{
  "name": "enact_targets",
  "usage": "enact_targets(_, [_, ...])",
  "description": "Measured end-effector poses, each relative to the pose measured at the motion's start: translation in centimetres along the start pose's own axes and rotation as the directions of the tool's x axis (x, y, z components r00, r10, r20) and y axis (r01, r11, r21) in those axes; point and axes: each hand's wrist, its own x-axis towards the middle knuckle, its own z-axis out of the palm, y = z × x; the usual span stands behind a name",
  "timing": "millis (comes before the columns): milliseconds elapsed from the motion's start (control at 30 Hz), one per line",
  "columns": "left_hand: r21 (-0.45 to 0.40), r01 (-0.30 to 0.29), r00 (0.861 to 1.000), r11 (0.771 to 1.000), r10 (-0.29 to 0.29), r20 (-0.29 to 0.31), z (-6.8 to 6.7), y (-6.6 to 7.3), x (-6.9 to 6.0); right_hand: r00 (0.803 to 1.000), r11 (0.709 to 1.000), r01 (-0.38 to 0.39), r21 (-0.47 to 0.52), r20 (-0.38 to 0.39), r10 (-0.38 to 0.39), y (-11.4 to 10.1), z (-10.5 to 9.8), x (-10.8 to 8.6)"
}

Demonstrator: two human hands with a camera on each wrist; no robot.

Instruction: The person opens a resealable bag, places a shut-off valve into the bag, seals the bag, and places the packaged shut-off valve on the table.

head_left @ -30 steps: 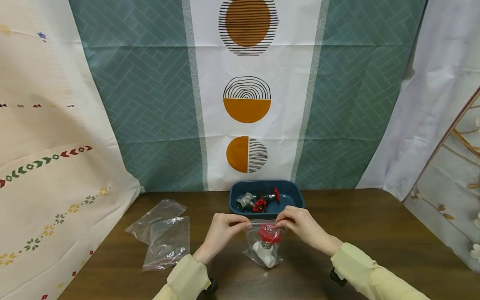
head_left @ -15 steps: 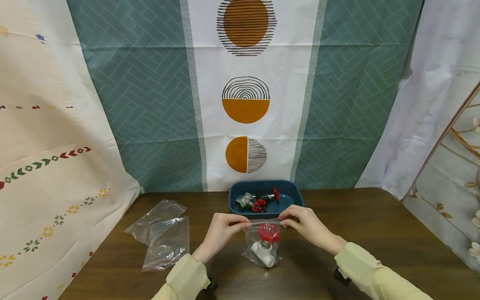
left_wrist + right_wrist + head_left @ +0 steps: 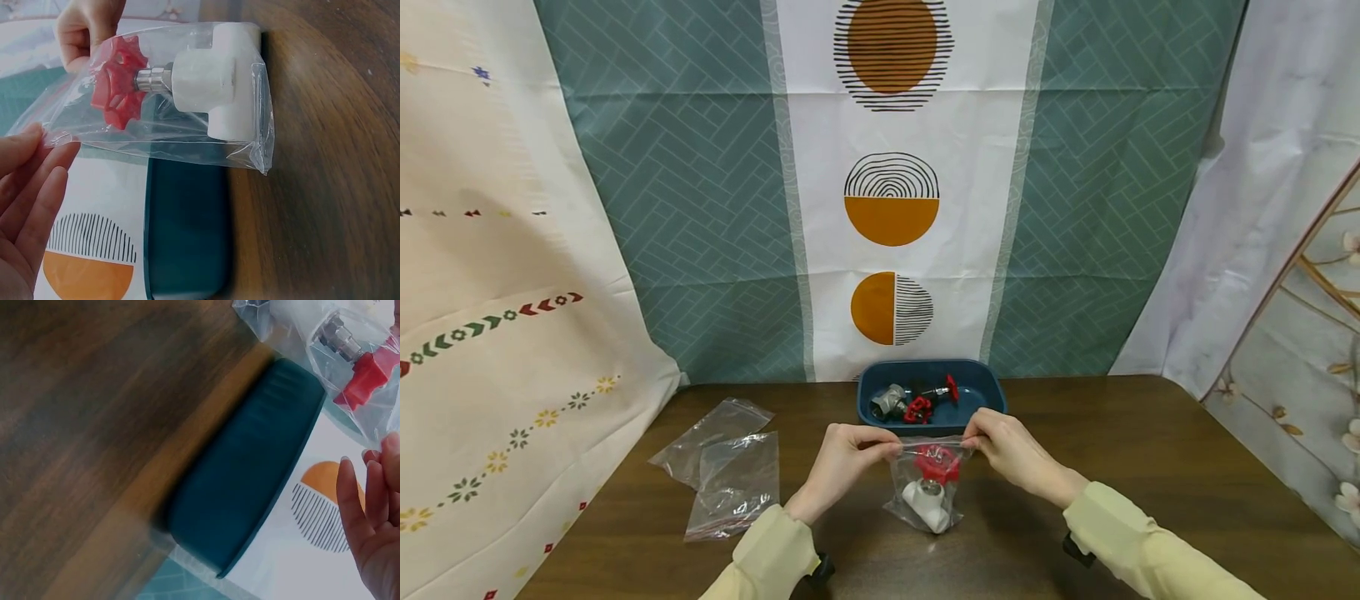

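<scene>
A clear zip bag (image 3: 902,492) stands upright on the table, pinched at its top corners by both hands. Inside it is a white valve (image 3: 203,81) with a metal stem and a red handwheel (image 3: 937,463); the wheel points up toward the bag's mouth. My left hand (image 3: 842,467) holds the left top corner between thumb and forefinger. At the right top corner my right hand (image 3: 1017,454) pinches the plastic the same way. In the right wrist view the bag (image 3: 294,337) is cut off by the frame edge.
Behind the bag stands a dark blue tray (image 3: 992,396) with several valves (image 3: 917,408) in it, some red-handled. Two flat clear bags (image 3: 741,479) overlap on the table (image 3: 1112,467) at the left. A patterned cloth (image 3: 730,250) hangs behind the table.
The right hand has shifted slightly to the right along the bag's top edge, toward the corner. The left hand keeps its place, and the valve stays in the bag.
</scene>
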Motion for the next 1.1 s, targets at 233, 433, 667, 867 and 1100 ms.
enact_targets(233, [-0.049, 0.053, 0.999, 0.997, -0.053, 0.001, 0.1, 0.2, 0.0, 0.990, 0.979, -0.133, 0.153, 0.071, 0.123, 0.1, -0.4, -0.3])
enact_targets(433, [-0.059, 0.057, 0.998, 0.997, -0.056, 0.008, 0.2, 0.3, 0.2, 0.947, 0.921, -0.304, 0.243, 0.182, 0.264, -0.5, -0.2, -0.4])
enact_targets(667, [-0.096, 0.073, 0.997, 0.993, -0.071, 0.029, 0.0, 2.8, 0.2, 0.913, 0.859, -0.392, 0.330, 0.250, 0.321, -0.6, 0.7, -0.2])
enact_targets(867, [-0.118, 0.045, 0.999, 0.992, -0.042, 0.024, 0.3, 1.5, 0.4, 0.910, 0.817, -0.398, 0.417, 0.291, 0.295, -0.1, 1.7, -0.2])
enact_targets(1100, [-0.111, 0.028, 1.000, 0.993, -0.027, 0.006, 0.6, 0.0, 0.6, 0.898, 0.795, -0.410, 0.447, 0.349, 0.267, 0.1, 2.4, 0.1])
